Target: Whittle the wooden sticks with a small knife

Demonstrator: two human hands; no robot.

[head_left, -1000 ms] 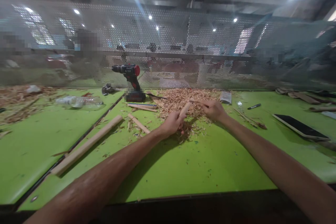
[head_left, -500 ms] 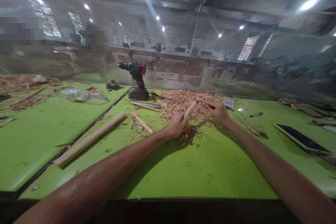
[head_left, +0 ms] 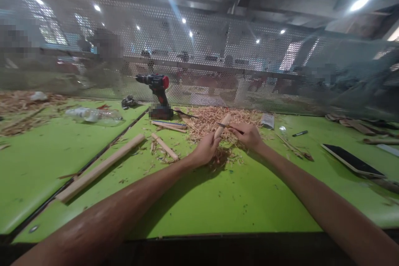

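Observation:
My left hand (head_left: 205,149) is closed around the lower part of a pale wooden stick (head_left: 222,128), which tilts up and away from me. In my right hand (head_left: 249,135) is a small carving knife (head_left: 223,125); its dark blade lies across the stick, just above my left fingers. The fingers of my right hand wrap the handle and hide most of it. Under and behind both hands spreads a heap of curled wood shavings (head_left: 202,118) on the green tabletop (head_left: 243,208).
A cordless drill (head_left: 157,91) stands behind the shavings. To the left lie a long wooden rod (head_left: 102,168), a shorter stick (head_left: 165,146) and a clear plastic bottle (head_left: 95,115). A tablet-like device (head_left: 352,160) and a black marker (head_left: 299,133) lie right. A perforated screen (head_left: 212,66) runs along the back.
The knife has moved from the far tip of the stick down toward my left hand. My right hand has come closer to me, and the stick stands somewhat steeper. The view has shifted slightly.

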